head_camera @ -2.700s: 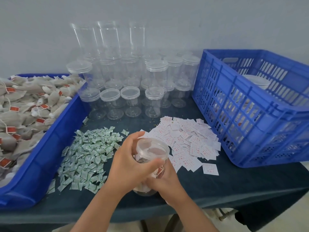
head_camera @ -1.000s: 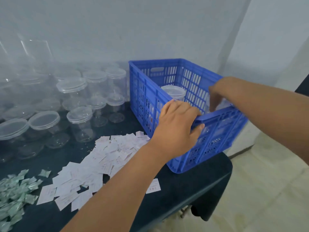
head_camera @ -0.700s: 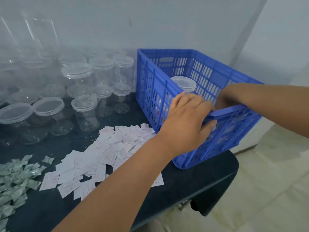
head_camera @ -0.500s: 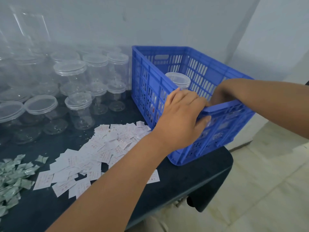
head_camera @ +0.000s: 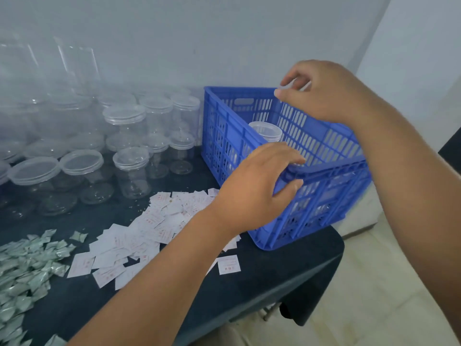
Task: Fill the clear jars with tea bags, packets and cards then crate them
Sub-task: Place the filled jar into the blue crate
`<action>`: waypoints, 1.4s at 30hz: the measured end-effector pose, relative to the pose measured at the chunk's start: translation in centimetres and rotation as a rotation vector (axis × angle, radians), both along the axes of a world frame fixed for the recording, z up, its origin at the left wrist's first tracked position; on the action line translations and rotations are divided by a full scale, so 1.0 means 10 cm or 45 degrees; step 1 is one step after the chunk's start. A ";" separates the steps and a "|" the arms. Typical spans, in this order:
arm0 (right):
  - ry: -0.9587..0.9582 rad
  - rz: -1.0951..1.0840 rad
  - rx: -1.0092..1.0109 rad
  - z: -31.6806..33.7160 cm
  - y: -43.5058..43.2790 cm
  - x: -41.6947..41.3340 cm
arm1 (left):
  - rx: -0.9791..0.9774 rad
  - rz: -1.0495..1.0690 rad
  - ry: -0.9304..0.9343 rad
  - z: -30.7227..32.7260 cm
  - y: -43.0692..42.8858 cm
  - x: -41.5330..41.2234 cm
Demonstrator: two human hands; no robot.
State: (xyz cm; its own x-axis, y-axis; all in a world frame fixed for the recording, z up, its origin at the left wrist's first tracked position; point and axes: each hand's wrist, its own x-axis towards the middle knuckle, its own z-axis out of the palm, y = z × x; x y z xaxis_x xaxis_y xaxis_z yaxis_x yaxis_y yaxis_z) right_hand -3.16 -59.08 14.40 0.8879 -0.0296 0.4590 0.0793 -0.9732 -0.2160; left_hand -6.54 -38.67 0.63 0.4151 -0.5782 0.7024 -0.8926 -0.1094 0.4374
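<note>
Right hand [head_camera: 326,93] raised, above crate [head_camera: 331,166] rim

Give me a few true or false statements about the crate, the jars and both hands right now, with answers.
1. A lidded jar stands in the crate. True.
2. The cards lie left of the packets. False: they lie to the right of them, nearer the crate.
3. The right hand lies on the cards. False: it is raised over the crate, pinching a clear thing too blurred to name.
4. The left hand is at the crate's near rim. True.
</note>
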 end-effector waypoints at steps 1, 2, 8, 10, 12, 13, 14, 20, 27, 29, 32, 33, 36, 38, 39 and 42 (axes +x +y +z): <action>0.063 0.028 -0.021 -0.03 0.06 0.02 | -0.022 0.018 0.023 -0.04 0.12 -0.06; 0.197 0.020 -0.096 -0.06 0.09 0.07 | -0.007 0.013 0.088 -0.09 0.25 -0.12; 0.956 -0.073 -0.366 -0.42 0.08 0.53 | 0.116 0.022 0.304 -0.28 0.73 -0.20; 0.852 -0.068 -0.354 -0.52 0.09 0.65 | 0.083 0.057 0.292 -0.24 0.68 -0.16; 0.803 -0.078 -0.344 -0.56 0.10 0.75 | 0.048 0.131 0.174 -0.19 0.49 -0.13; 0.817 -0.079 -0.302 -0.57 0.10 0.78 | 0.038 0.144 0.097 -0.17 0.36 -0.13; 0.833 -0.082 -0.255 -0.56 0.06 0.81 | 0.033 0.132 0.033 -0.15 0.23 -0.12; 0.664 -0.357 -0.281 -0.31 -0.35 0.88 | 0.003 0.167 -0.199 -0.30 -0.37 0.11; 1.029 -0.633 -0.596 -0.75 -0.61 0.97 | -0.193 0.124 -0.165 -0.48 -0.54 0.17; 1.250 -0.645 -0.355 -0.90 -0.63 1.01 | -0.192 0.103 -0.156 -0.47 -0.54 0.18; 1.490 -0.582 0.046 -1.11 -0.69 0.98 | -0.181 0.086 -0.118 -0.48 -0.56 0.16; 1.559 -0.551 0.075 -1.14 -0.71 0.96 | -0.180 0.080 -0.107 -0.49 -0.55 0.15; 1.586 -0.526 -0.011 -1.05 -0.68 0.94 | -0.165 0.054 -0.078 -0.49 -0.52 0.13; 1.333 -0.493 -0.088 -0.85 -0.64 0.94 | -0.128 0.034 -0.069 -0.45 -0.48 0.12; 1.129 -0.447 -0.129 -0.70 -0.58 0.93 | -0.095 0.029 -0.063 -0.41 -0.45 0.11; 0.446 -0.270 -0.022 -0.29 -0.33 0.82 | 0.056 -0.003 -0.072 -0.25 -0.28 0.06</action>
